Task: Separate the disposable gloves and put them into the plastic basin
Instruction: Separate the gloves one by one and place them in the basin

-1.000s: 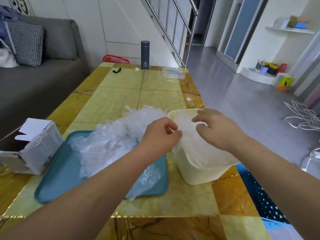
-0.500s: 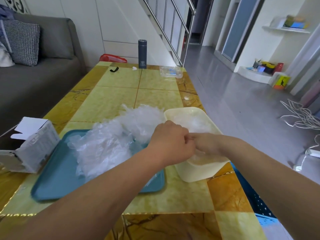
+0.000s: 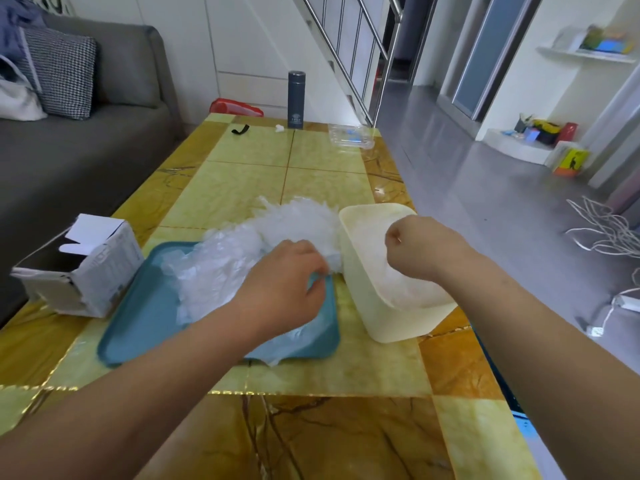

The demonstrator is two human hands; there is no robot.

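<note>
Left hand (image 3: 287, 282) grips the right edge of the glove pile (image 3: 225, 265) on the blue tray (image 3: 138, 323); the plastic basin (image 3: 391, 317) lies at its 3 o'clock, where the right hand (image 3: 420, 252) hovers fisted, its hold unclear

Yellow tiled tabletop (image 3: 242, 188) bearing a teal tray (image 3: 138, 327), an open white carton (image 3: 100, 271) just beside it, and at the far end an upright dark flask (image 3: 295, 95) and a clear container (image 3: 350, 138); grey sofa (image 3: 86, 157) alongside.
</note>
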